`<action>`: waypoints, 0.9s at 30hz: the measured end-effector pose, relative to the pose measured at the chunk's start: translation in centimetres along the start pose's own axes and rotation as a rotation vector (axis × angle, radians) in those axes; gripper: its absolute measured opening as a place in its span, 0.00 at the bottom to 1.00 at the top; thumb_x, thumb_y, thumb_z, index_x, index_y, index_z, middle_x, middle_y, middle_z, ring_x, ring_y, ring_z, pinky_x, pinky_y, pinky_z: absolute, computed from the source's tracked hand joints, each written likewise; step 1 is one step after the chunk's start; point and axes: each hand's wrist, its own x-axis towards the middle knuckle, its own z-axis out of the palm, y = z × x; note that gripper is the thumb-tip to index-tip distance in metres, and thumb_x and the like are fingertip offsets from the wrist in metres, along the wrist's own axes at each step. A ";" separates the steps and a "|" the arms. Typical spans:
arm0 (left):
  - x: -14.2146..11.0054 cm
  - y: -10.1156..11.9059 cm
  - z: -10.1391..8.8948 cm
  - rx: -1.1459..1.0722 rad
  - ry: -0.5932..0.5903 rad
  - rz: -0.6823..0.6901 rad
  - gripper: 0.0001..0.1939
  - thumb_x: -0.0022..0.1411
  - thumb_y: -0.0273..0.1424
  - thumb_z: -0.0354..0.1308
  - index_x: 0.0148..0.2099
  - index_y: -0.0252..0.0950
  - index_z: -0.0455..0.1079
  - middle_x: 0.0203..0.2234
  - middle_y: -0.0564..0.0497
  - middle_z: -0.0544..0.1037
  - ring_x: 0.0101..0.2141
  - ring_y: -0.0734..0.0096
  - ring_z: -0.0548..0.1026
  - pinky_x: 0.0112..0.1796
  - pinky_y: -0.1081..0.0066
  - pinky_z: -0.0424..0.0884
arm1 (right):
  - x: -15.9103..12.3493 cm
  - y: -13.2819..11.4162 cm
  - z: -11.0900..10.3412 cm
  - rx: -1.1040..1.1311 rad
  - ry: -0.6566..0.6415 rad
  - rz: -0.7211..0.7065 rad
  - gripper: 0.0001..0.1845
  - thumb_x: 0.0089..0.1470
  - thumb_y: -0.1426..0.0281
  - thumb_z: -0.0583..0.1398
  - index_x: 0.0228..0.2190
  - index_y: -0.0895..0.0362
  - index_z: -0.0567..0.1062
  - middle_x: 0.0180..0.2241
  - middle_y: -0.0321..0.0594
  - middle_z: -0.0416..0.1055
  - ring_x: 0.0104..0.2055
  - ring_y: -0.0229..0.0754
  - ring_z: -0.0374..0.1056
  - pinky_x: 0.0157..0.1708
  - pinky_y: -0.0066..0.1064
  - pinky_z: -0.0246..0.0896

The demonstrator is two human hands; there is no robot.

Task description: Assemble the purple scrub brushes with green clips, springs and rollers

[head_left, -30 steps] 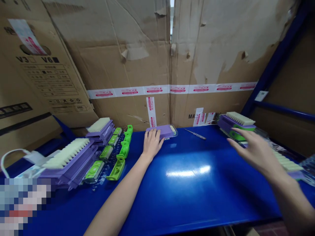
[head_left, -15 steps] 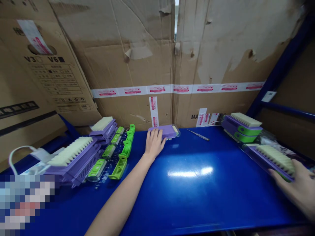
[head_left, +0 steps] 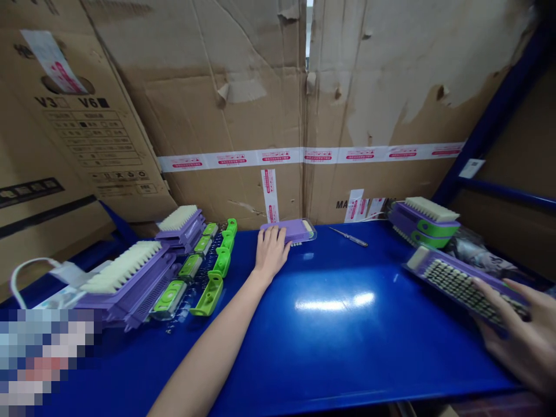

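Observation:
At the back of the blue table lies a purple brush (head_left: 296,230) with its bristles facing down. My left hand (head_left: 271,252) is over its left end, fingers on top and thumb along the near side. On the right, my right hand (head_left: 516,324) grips another purple brush (head_left: 464,284). That brush is tilted so its dark-and-pale bristle face shows, and a clear end points to the left. Behind it stands a stack of purple-and-green brushes (head_left: 428,223), pale bristles up on the top one. A thin screwdriver (head_left: 348,237) rests between the two hands' brushes.
To the left are purple brush parts with pale bristles (head_left: 124,269), several green end pieces (head_left: 212,296) and green-and-clear blocks (head_left: 170,298) in rows. A white plug with a cable (head_left: 69,272) sits beyond. Cardboard (head_left: 234,127) walls the back; a blue post (head_left: 482,121) rises right.
My right hand has lifted and turned its brush, moving it slightly left, so the bristles now face toward me. My left hand stays on the back brush.

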 end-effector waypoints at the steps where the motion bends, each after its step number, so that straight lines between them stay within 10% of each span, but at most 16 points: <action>1: 0.0 0.0 0.0 -0.003 0.000 0.001 0.22 0.65 0.37 0.46 0.56 0.30 0.65 0.50 0.36 0.71 0.51 0.51 0.67 0.53 0.53 0.58 | 0.1 -0.2 -0.1 0.019 0.023 -0.043 0.41 0.48 0.63 0.60 0.60 0.36 0.50 0.55 0.49 0.62 0.53 0.60 0.64 0.51 0.47 0.59; 18: 0.0 0.0 0.1 0.007 0.005 0.001 0.22 0.65 0.36 0.45 0.56 0.32 0.64 0.49 0.37 0.71 0.50 0.52 0.67 0.53 0.53 0.58 | -0.1 -4.7 -2.4 0.188 0.094 -0.164 0.37 0.49 0.62 0.60 0.56 0.23 0.53 0.43 0.37 0.74 0.44 0.55 0.70 0.49 0.51 0.57; 22: 0.0 0.0 -0.1 0.004 0.003 0.004 0.22 0.65 0.36 0.45 0.56 0.31 0.65 0.49 0.36 0.71 0.50 0.51 0.67 0.53 0.53 0.59 | 0.2 -3.8 -2.3 0.258 0.152 0.114 0.33 0.51 0.58 0.58 0.59 0.36 0.58 0.52 0.45 0.69 0.50 0.59 0.67 0.49 0.51 0.60; 27: 0.0 0.0 -0.1 0.002 0.005 0.002 0.22 0.65 0.36 0.46 0.56 0.31 0.64 0.49 0.37 0.71 0.50 0.51 0.67 0.53 0.53 0.59 | 0.3 -1.7 -0.8 0.256 -0.237 0.521 0.30 0.49 0.47 0.56 0.51 0.45 0.71 0.29 0.48 0.76 0.29 0.57 0.73 0.26 0.43 0.67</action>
